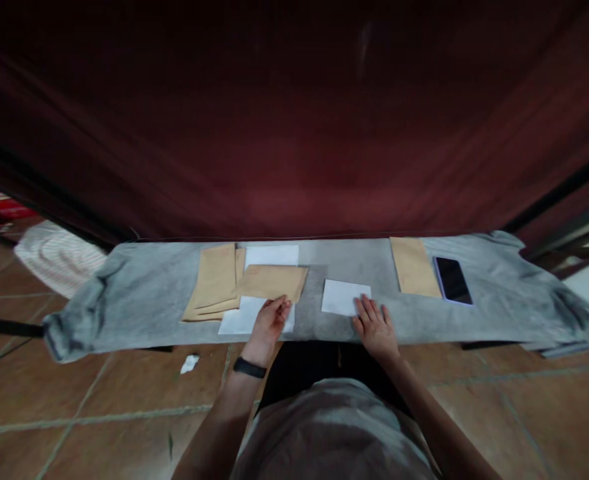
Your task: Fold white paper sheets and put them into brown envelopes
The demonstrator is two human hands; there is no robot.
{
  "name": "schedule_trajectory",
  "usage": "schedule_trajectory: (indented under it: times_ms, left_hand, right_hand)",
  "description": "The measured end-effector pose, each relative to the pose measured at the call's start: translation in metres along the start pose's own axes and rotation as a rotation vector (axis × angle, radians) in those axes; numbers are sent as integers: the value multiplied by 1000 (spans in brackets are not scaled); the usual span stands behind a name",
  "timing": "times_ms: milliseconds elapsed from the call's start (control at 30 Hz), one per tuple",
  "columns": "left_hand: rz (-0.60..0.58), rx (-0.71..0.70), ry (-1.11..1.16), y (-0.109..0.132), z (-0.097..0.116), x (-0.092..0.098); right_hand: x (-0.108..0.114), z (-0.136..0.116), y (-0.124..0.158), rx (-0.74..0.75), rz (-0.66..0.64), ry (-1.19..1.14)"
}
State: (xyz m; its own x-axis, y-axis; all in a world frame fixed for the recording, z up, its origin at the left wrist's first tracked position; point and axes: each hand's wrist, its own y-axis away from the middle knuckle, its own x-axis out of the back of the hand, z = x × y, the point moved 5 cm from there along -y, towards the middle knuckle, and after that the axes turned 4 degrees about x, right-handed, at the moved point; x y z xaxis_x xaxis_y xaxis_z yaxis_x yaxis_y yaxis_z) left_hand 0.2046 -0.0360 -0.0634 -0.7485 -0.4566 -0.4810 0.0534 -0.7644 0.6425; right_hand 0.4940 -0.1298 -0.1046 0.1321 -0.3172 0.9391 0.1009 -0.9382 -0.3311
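Note:
My left hand (273,318) pinches the lower edge of a brown paper envelope (270,281), which lies sideways over white sheets of paper (239,319). A dark band circles that wrist. To the right, my right hand (376,327) rests flat with its fingers spread, the fingertips on the right edge of a small white rectangle of paper (342,297). Several more brown envelopes (218,273) lie overlapped left of the one in my left hand.
Grey cloth covers the narrow table (144,287). A single brown envelope (414,267) and a phone (453,280) lie on its right side. Behind it hangs a dark red curtain (294,167). A scrap of white paper (189,363) is on the tiled floor.

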Motion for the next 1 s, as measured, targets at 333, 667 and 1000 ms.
schedule_trajectory:
  times_ms: [333,667,1000]
  left_hand:
    - [18,-13,-22,2,-19,0]
    - [-263,-430,-778,47,-55,-28]
    - [-620,-1256,-2080,47,-123,-79]
  right_hand:
    - [4,0,-2,-19,-1,-28]
    - [10,0,-4,-20,-8,-85]
    - [14,-1,-4,9,-47,-101]
